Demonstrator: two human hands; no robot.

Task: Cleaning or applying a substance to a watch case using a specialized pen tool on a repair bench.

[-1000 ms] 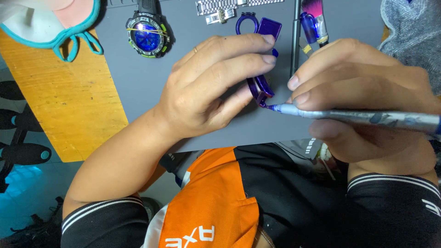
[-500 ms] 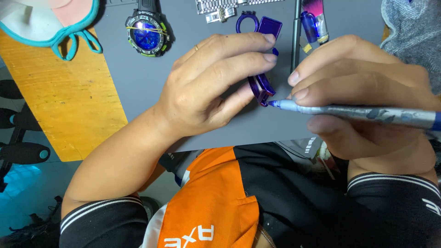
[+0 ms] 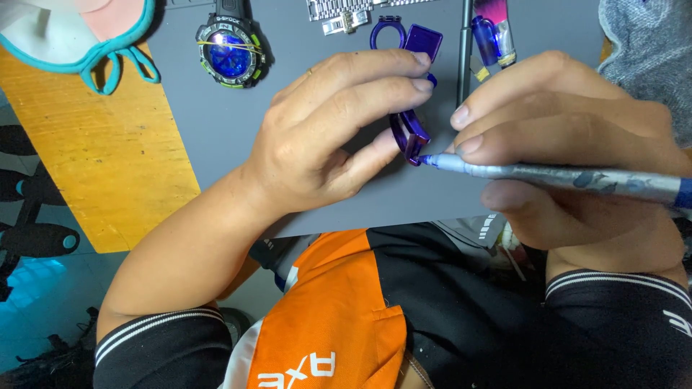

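My left hand (image 3: 339, 126) pinches a translucent purple watch band piece (image 3: 409, 133) between thumb and fingers over the grey mat (image 3: 216, 122). My right hand (image 3: 577, 151) grips a silver-blue pen-like tool (image 3: 569, 176) that lies nearly level, its blue tip touching the lower end of the purple piece. Other purple parts (image 3: 414, 36) lie just beyond my left fingertips.
A black watch with a blue face (image 3: 229, 50) lies at the mat's far left. A metal link band (image 3: 339, 13), a thin dark rod (image 3: 465, 50) and small purple tools (image 3: 490, 36) sit along the far edge. A teal-edged mask (image 3: 79, 36) rests on the orange table (image 3: 94, 158). Grey cloth (image 3: 641, 50) is at right.
Both hands have stayed in place; the tool tip remains at the end of the purple piece with only a slight shift.
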